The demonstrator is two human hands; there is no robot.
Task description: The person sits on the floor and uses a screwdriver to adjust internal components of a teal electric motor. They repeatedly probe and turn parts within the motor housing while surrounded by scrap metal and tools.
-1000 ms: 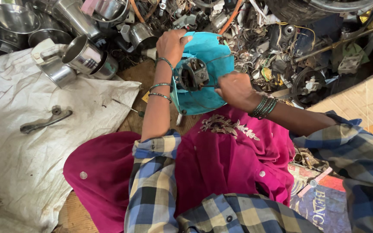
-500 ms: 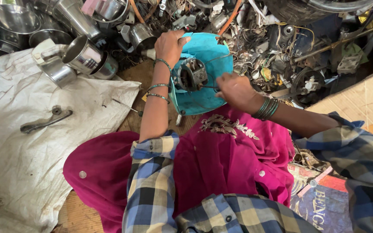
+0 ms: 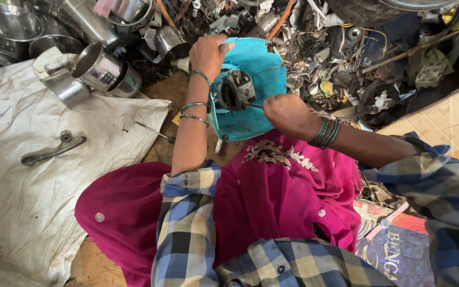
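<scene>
A turquoise plastic appliance housing (image 3: 261,69) with a small motor (image 3: 236,90) bolted in its middle stands tilted on my lap, against my magenta clothing. My left hand (image 3: 208,53) grips the housing's upper left rim. My right hand (image 3: 285,112) is closed around a thin tool whose tip reaches left into the motor; the tool's handle is hidden in my fist. Bangles sit on both wrists.
Steel cups and pots (image 3: 96,64) are piled at the top left. A white sack cloth (image 3: 27,159) carries a metal lever piece (image 3: 51,151) and a thin screwdriver (image 3: 155,132). Tangled wires and scrap parts (image 3: 346,48) fill the top right. Cardboard (image 3: 447,117) lies at the right.
My left hand has slid slightly up the housing's rim. My right hand has moved a little left, bringing the tool tip to the motor.
</scene>
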